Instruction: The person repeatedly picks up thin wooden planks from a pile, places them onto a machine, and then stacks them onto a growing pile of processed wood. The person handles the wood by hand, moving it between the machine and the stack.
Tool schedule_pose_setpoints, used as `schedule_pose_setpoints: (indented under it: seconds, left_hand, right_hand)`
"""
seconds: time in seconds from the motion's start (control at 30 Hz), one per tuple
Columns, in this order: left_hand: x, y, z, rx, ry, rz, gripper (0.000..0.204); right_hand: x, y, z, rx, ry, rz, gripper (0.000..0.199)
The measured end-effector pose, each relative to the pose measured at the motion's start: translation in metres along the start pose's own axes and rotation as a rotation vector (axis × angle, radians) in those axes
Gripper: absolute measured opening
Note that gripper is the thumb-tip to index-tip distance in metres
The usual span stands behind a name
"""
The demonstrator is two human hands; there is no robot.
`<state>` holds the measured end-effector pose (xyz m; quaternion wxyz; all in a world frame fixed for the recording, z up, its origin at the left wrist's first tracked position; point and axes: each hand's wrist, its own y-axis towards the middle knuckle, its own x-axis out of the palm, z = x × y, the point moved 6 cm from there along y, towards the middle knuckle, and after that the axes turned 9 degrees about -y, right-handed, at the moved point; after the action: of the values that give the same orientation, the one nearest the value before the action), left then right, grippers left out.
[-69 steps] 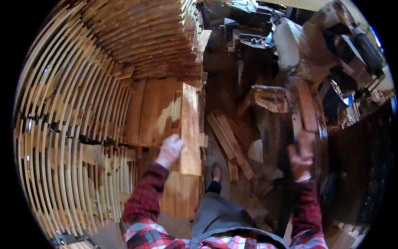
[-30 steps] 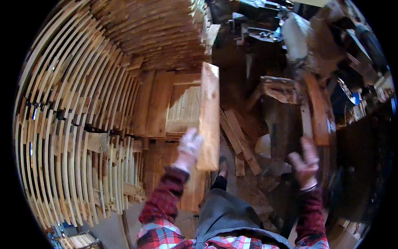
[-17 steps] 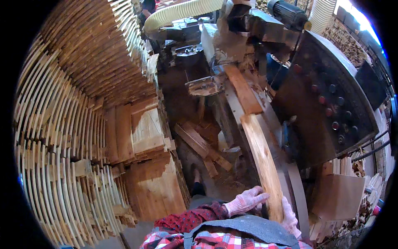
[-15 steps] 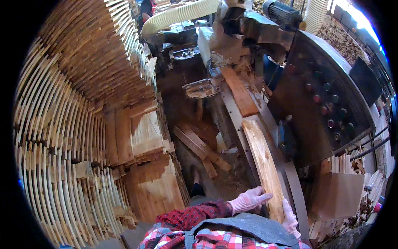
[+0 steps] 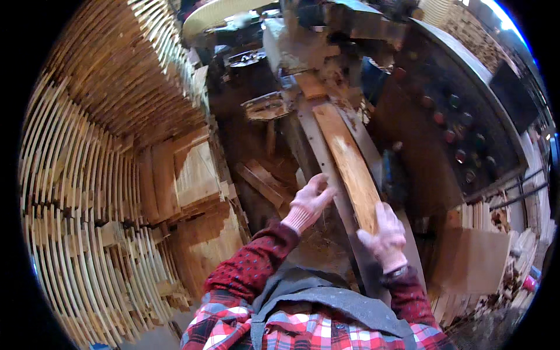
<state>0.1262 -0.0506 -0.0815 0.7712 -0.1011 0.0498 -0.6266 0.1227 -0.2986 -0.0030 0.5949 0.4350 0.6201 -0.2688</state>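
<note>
A long pale wooden board [image 5: 348, 163] lies lengthwise on the narrow metal machine bed [image 5: 319, 153]. Just beyond its far end, a shorter reddish-brown board [image 5: 310, 86] sits partly under the machine head [image 5: 303, 55]. My right hand [image 5: 385, 236], in a pale pinkish glove, is at the near end of the pale board, its thumb and fingers around that end. My left hand [image 5: 311, 199], gloved alike, hovers beside the bed's left edge, apart from the board. Its fingers are slightly bent and spread, with nothing in them.
Tall stacks of wooden slats [image 5: 87, 192] fill the left side. A dark control panel [image 5: 431, 119] with coloured buttons stands at the right, above a brown box-like panel [image 5: 471, 259] and wood pieces. Loose offcuts [image 5: 265, 184] lie on the floor left of the bed. A ribbed hose [image 5: 219, 16] crosses the back.
The pale board has moved forward along the bed, and the reddish-brown one has gone farther under the machine head. My left hand has left the board; my right hand has advanced with its near end.
</note>
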Motion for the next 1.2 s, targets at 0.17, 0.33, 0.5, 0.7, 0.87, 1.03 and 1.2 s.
schedule_pose_setpoints:
  seconds: [0.17,0.33,0.5,0.7,0.87,1.03,1.2]
  left_hand:
    - [-0.197,-0.007,-0.089,-0.054,1.070,0.139,0.096]
    - [-0.498,-0.027,-0.256,-0.671,1.485,0.390,0.072]
    - [-0.573,-0.021,-0.264,-0.550,1.655,0.411,0.051]
    - [-0.521,-0.067,-0.299,-0.206,1.907,0.341,0.030]
    - [-0.526,-0.146,-0.339,-0.055,1.795,0.383,0.027]
    - [-0.504,-0.171,-0.285,0.002,0.782,1.282,0.057]
    - [-0.522,-0.193,-0.326,-0.192,-0.642,1.405,0.064]
  right_hand:
    - [0.035,0.014,-0.023,-0.295,0.114,0.265,0.044]
    - [0.090,0.174,-0.053,-0.393,0.268,0.295,0.047]
    - [0.156,0.268,-0.017,-0.325,0.322,0.156,0.042]
    - [0.178,0.367,-0.041,-0.410,0.018,0.138,0.043]
    - [0.191,0.412,-0.062,-0.593,-0.002,0.361,0.041]
    - [0.184,0.228,-0.236,-0.861,0.550,0.278,0.044]
    - [0.283,0.122,-0.446,-0.856,0.495,-0.576,0.089]
